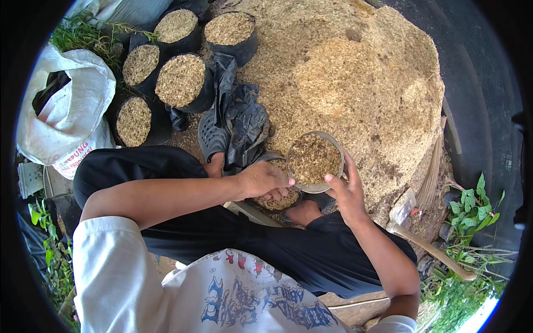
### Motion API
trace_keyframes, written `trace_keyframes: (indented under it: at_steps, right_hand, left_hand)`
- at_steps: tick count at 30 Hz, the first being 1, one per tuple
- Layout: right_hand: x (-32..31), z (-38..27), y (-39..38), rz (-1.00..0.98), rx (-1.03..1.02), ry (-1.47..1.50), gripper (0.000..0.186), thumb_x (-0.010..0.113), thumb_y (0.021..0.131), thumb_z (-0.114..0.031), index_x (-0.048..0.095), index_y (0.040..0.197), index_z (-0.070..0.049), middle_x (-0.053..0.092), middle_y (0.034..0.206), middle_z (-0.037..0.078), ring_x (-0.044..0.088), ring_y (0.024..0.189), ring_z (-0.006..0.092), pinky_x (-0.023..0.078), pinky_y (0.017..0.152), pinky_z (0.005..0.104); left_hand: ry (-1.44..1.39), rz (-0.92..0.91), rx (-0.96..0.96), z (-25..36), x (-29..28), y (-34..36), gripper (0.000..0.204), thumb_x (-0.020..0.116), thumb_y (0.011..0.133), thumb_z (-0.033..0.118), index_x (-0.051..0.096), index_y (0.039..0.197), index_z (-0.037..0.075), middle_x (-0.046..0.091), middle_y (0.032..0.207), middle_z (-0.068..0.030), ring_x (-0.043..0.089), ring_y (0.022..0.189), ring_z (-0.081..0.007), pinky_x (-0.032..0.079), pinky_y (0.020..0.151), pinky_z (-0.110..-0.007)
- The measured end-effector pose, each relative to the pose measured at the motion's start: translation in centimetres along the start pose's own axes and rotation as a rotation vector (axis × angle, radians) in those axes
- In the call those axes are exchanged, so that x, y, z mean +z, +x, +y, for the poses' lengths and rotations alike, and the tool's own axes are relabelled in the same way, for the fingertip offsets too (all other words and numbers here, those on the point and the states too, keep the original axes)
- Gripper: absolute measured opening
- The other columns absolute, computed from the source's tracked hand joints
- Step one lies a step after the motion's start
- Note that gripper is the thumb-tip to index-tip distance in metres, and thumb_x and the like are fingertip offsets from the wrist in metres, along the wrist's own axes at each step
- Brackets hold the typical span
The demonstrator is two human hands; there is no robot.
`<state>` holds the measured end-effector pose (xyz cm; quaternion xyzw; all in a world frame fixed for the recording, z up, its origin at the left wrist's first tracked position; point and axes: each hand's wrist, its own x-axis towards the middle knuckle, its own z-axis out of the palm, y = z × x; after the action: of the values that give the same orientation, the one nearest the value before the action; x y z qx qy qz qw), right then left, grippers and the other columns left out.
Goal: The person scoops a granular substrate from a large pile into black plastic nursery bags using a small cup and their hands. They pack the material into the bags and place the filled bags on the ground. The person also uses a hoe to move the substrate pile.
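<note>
From here I see the bowl (315, 189) held at its right side by the right hand (348, 193); the left hand's (263, 180) fingers spread loosely over husk (276, 205).

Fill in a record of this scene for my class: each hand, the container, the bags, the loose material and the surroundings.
Left hand: fingers lowered over a filled bag between the feet; exact contact unclear
Right hand: grips the round container's side
Round container: tilted, with brownish shredded material inside
Other filled bags: five, black, at upper left
Loose material: large pale-brown heap, ahead and to the right
Surroundings: crumpled black plastic; white sack at left; wooden handle at right
</note>
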<state>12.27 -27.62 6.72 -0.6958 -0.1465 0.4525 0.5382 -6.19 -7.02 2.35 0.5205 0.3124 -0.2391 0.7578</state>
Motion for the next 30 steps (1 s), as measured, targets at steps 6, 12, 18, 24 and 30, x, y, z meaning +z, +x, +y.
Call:
trace_keyframes:
  at_steps: [6, 12, 18, 24, 30]
  right_hand:
    - [0.1, -0.7, 0.1, -0.028, -0.005, -0.054, 0.083, 0.074, 0.105, -0.016, 0.030, 0.173, -0.002, 0.045, 0.166, 0.020, 0.053, 0.150, 0.0292, 0.046, 0.125, 0.0428]
    - [0.2, -1.3, -0.4, -0.043, 0.120, 0.059, 0.083, 0.074, 0.106, -0.018, 0.029, 0.175, -0.006, 0.046, 0.165, 0.019, 0.055, 0.147, 0.0287, 0.053, 0.120, 0.0433]
    - [-0.2, -0.6, -0.2, -0.044, 0.123, 0.052, 0.084, 0.075, 0.105, -0.020, 0.030, 0.174, -0.006, 0.047, 0.164, 0.019, 0.055, 0.147, 0.0284, 0.053, 0.120, 0.0423]
    - [-0.8, -0.9, -0.1, -0.042, -0.179, -0.500, 0.084, 0.082, 0.098, -0.024, 0.042, 0.171, -0.009, 0.041, 0.169, 0.021, 0.058, 0.145, 0.0320, 0.060, 0.113, 0.0493]
    - [1.2, -2.2, -2.2, -0.109, -0.390, -0.854, 0.089, 0.099, 0.081, -0.021, 0.061, 0.161, -0.015, 0.049, 0.152, 0.017, 0.063, 0.139, 0.0314, 0.069, 0.100, 0.0423]
  left_hand:
    - [0.159, 0.373, 0.303, 1.4, -2.1, 0.9, 0.039, 0.082, 0.105, 0.035, 0.075, 0.113, -0.002, 0.079, 0.092, -0.0079, 0.075, 0.080, -0.0140, 0.061, 0.074, -0.033]
    - [0.246, 0.376, 0.524, 4.2, -2.8, 1.4, 0.025, 0.078, 0.106, 0.019, 0.079, 0.118, -0.003, 0.082, 0.092, -0.0109, 0.079, 0.083, -0.0138, 0.065, 0.076, -0.032]
    - [0.287, 0.410, 0.458, 5.2, -3.4, 1.8, 0.018, 0.076, 0.106, 0.013, 0.081, 0.113, -0.002, 0.081, 0.089, -0.0096, 0.079, 0.081, -0.0134, 0.065, 0.073, -0.031]
    - [0.430, 0.566, 0.490, 4.1, -5.5, 2.3, 0.018, 0.075, 0.104, 0.015, 0.082, 0.112, 0.001, 0.083, 0.092, -0.0150, 0.082, 0.084, -0.0215, 0.065, 0.080, -0.038]
    - [0.542, 0.510, 0.475, 2.6, -6.0, 3.3, 0.023, 0.071, 0.103, 0.018, 0.081, 0.118, 0.003, 0.083, 0.102, -0.0184, 0.082, 0.097, -0.0316, 0.064, 0.092, -0.042]
